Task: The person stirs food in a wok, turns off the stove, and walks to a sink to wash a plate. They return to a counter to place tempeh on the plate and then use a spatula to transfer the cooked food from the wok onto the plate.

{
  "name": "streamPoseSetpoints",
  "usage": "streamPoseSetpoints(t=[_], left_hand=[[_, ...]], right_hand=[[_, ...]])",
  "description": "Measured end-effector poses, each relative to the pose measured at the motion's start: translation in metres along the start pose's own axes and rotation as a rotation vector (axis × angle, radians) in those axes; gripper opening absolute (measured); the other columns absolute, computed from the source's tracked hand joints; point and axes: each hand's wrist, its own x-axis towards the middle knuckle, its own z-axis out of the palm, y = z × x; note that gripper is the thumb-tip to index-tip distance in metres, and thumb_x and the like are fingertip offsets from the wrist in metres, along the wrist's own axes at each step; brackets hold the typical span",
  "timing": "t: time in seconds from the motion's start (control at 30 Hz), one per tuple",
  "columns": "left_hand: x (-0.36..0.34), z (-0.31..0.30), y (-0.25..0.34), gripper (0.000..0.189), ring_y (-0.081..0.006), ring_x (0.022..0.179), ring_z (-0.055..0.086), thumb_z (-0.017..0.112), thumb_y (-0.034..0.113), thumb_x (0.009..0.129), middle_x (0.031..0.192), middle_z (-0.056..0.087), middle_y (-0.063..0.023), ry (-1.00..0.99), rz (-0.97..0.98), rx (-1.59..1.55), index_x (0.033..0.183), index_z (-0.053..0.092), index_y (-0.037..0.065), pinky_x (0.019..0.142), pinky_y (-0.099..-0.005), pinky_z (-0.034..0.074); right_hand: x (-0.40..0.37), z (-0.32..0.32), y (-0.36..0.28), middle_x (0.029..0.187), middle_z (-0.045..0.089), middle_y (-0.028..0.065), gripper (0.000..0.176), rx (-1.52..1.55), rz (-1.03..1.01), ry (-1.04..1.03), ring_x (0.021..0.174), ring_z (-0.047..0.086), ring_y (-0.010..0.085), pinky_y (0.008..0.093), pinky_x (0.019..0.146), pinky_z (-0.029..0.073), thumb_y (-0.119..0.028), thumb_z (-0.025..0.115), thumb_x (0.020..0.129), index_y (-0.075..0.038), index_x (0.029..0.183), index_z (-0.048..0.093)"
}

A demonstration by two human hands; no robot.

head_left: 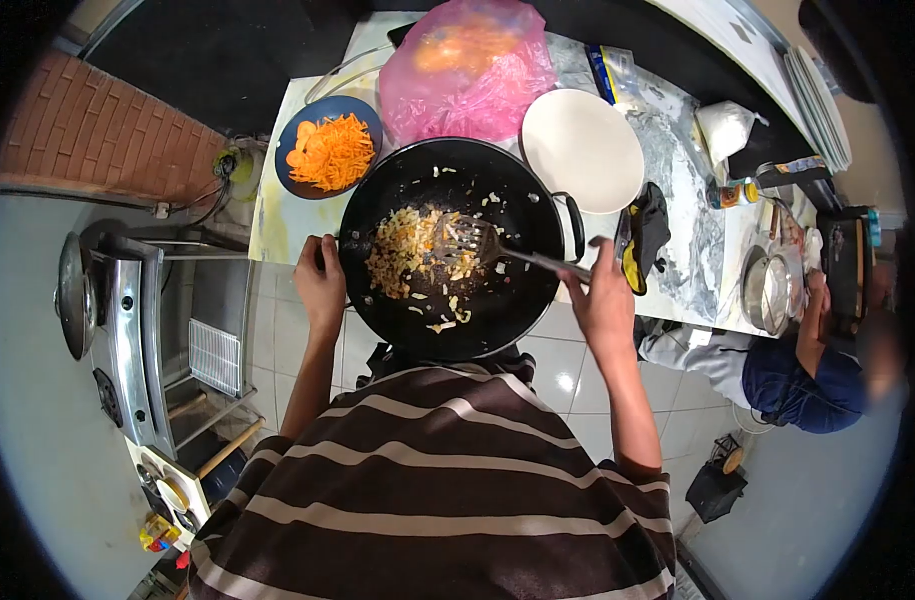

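Observation:
A large black wok (478, 330) holds chopped, browned pieces of food (403, 245), heaped left of its middle with bits scattered around. My right hand (603, 300) is closed around the handle of a slotted metal spatula (468, 238), whose head lies in the food. At the wok's left rim is my left hand (322, 282), its fingers curled at the edge where the wok's left handle is mostly hidden. The wok's right handle (576, 228) is bare.
Shredded carrot fills a dark blue plate (287, 180) at upper left. Behind the wok lie a pink plastic bag (463, 90) and a white plate (583, 150). A black and yellow cloth (646, 235) lies right. Another person (808, 385) works far right, beside a metal pot (768, 290).

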Motion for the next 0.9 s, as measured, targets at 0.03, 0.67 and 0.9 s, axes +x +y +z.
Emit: streamPoseSetpoints(t=[0.03,0.67,0.9], left_hand=[[0.0,0.001,-0.001,0.033,-0.0208,0.058,0.046,0.053,0.024,0.099,0.064,0.052,-0.0167,-0.003,-0.002,-0.001,0.082,0.053,-0.005,0.059,-0.0357,0.041],[0.008,0.01,-0.003,0.019,-0.0066,0.059,0.036,0.056,0.015,0.097,0.066,0.044,0.0005,0.052,-0.222,-0.607,0.091,0.04,0.007,0.053,-0.0258,0.029],[0.022,0.016,-0.004,0.018,-0.0074,0.06,0.037,0.056,0.014,0.096,0.065,0.043,0.0004,-0.013,-0.193,-0.593,0.09,0.04,0.007,0.054,-0.0256,0.03]], right_hand=[[0.007,0.002,0.005,0.095,0.063,0.0229,0.059,0.039,0.007,0.037,0.081,0.064,0.0444,0.0485,0.068,0.051,-0.023,0.075,0.082,-0.002,0.123,0.038],[0.084,-0.007,0.006,0.071,0.063,0.0227,0.035,0.16,0.005,-0.203,0.068,0.065,0.0382,0.0454,0.066,0.047,-0.032,0.057,0.095,0.003,0.098,0.058],[0.127,0.023,0.039,0.07,0.062,0.0192,0.042,0.519,0.123,-0.332,0.063,0.063,0.0254,0.0354,0.062,0.047,-0.037,0.057,0.095,0.004,0.088,0.061]])
